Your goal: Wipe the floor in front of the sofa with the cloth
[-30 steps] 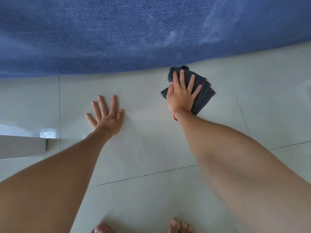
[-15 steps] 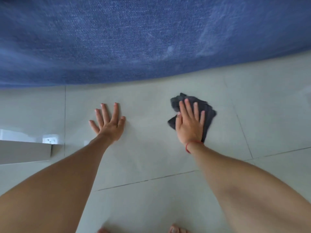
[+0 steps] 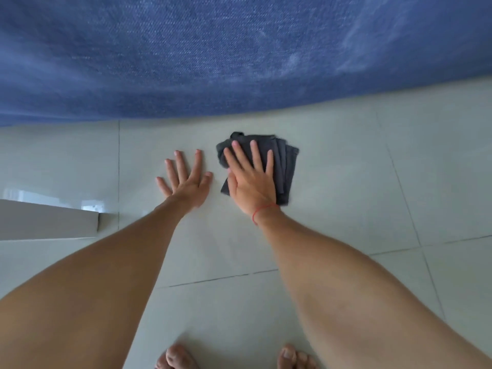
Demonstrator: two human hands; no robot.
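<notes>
A folded dark grey cloth (image 3: 286,166) lies flat on the pale tiled floor (image 3: 359,182), a short way in front of the blue sofa (image 3: 239,54). My right hand (image 3: 251,179), with a red string at the wrist, presses flat on the cloth with fingers spread. My left hand (image 3: 185,179) rests flat on the bare tile just left of the cloth, fingers apart and holding nothing. The two hands are close together, almost touching.
The blue sofa front spans the whole top of the view. A grey flat-sided object (image 3: 48,222) juts in from the left edge on the floor. My bare toes (image 3: 175,358) show at the bottom. Tile joints cross the floor.
My right hand has slid the cloth away from the sofa and then leftward, ending beside my left hand. The left hand has stayed planted on the tile.
</notes>
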